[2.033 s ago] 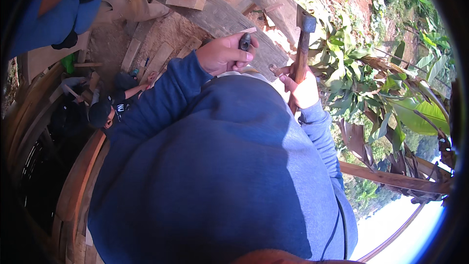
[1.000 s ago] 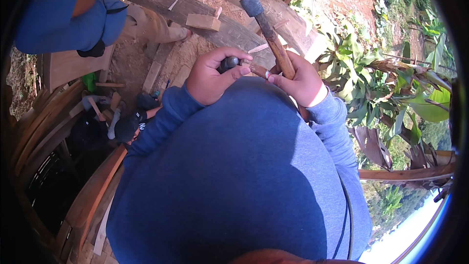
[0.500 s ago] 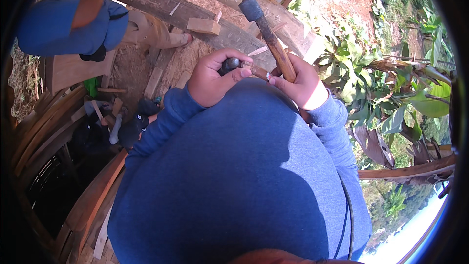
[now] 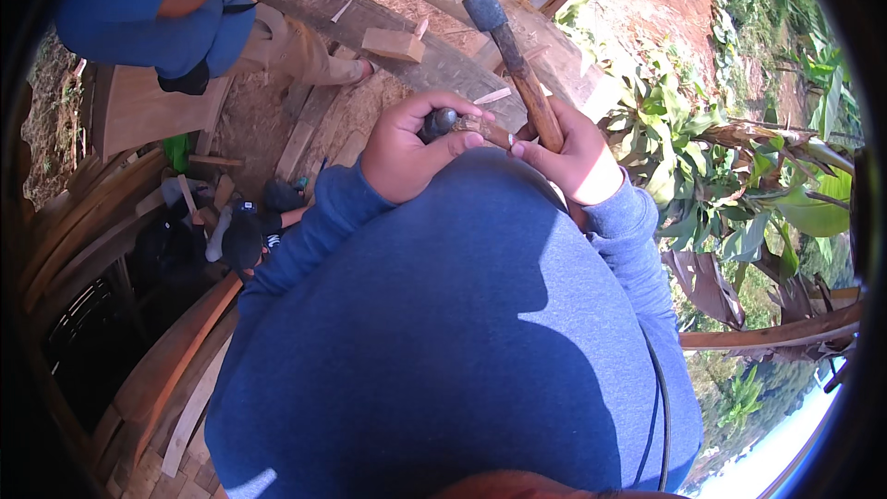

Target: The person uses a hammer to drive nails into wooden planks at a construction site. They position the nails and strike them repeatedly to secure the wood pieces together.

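My right hand [image 4: 586, 155] is wrapped round the worn wooden handle of a hammer [image 4: 525, 81], whose dark, blunt head points up and away from me. In front of my chest, my left hand [image 4: 405, 146] is closed on a short wooden handle [image 4: 492, 133]. A dark, rounded metal piece [image 4: 442, 120] shows between that thumb and forefinger; whether it joins the handle is hidden. The right thumb and fingertips meet the handle's pale outer end, so the short handle lies between both hands.
Beyond my hands runs a long grey plank [image 4: 434, 79] bearing a wood block [image 4: 394, 43] and chips. A person in blue [image 4: 157, 9] stands at far left; another in a dark cap [image 4: 242, 245] is lower left, among curved boards. Leafy plants [image 4: 684, 129] grow close on the right.
The view has shifted slightly, so the surroundings sit a little to the right. My hands keep the same grip. The capped person at lower left shows more.
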A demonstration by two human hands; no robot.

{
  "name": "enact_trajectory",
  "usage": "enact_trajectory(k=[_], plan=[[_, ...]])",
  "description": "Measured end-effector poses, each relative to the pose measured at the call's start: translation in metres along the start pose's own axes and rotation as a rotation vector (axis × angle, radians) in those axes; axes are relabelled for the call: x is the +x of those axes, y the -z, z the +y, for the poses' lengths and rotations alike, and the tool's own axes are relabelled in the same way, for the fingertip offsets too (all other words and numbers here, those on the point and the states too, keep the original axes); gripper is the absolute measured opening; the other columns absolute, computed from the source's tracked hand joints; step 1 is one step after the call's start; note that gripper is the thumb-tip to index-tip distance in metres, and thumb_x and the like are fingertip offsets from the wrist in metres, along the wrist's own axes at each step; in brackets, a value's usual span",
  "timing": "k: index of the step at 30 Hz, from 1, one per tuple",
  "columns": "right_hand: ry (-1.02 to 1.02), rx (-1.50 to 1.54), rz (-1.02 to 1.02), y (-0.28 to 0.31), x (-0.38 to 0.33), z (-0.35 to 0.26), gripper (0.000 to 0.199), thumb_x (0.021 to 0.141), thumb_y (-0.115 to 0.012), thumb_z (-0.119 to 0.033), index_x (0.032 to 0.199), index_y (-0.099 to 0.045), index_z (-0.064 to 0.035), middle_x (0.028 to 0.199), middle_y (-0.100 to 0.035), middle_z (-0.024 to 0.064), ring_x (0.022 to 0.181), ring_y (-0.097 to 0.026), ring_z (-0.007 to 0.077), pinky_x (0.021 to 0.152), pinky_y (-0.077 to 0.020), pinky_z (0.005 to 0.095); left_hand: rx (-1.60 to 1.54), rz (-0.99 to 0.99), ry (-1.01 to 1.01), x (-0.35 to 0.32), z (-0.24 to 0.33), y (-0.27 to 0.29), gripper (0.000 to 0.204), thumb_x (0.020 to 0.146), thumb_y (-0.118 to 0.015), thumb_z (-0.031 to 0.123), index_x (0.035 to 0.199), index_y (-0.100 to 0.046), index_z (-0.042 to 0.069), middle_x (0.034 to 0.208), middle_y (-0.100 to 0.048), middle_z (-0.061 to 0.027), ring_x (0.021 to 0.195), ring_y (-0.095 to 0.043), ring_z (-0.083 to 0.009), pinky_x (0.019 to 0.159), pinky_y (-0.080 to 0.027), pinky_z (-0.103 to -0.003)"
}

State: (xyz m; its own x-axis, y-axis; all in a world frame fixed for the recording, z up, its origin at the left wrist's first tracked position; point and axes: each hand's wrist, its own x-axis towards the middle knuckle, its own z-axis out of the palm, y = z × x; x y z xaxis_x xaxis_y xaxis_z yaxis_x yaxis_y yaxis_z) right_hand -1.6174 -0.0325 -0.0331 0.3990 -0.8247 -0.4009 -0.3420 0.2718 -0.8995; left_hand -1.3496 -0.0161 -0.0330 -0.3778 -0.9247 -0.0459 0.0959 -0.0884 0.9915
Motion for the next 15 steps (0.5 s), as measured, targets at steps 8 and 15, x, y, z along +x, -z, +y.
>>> enact_trajectory(k=[8,15], plan=[[0.007,-0.009,0.091,0.001,0.002,0.011,0.044,0.089,-0.081,-0.019,0.126,-0.065,0.0012,0.102,-0.079,0.014,0.099,-0.077,0.0271,0.091,-0.0579,0.0401,-0.336,0.19,0.119,-0.007,-0.009,0.012,0.024,0.107,-0.066,0.004,0.131,-0.063,0.004,0.129,-0.076,-0.0133,0.094,-0.067,-0.0067,0.084,-0.056,-0.024],[-0.044,-0.126,0.138,0.003,0.005,0.008,0.042,0.089,-0.082,-0.017,0.124,-0.066,0.001,0.098,-0.078,0.0147,0.094,-0.075,0.0261,0.089,-0.0576,0.0401,-0.275,0.16,0.099,-0.004,-0.006,0.01,0.027,0.107,-0.065,0.004,0.134,-0.062,0.003,0.131,-0.075,-0.0145,0.107,-0.067,-0.0095,0.093,-0.054,-0.026]])
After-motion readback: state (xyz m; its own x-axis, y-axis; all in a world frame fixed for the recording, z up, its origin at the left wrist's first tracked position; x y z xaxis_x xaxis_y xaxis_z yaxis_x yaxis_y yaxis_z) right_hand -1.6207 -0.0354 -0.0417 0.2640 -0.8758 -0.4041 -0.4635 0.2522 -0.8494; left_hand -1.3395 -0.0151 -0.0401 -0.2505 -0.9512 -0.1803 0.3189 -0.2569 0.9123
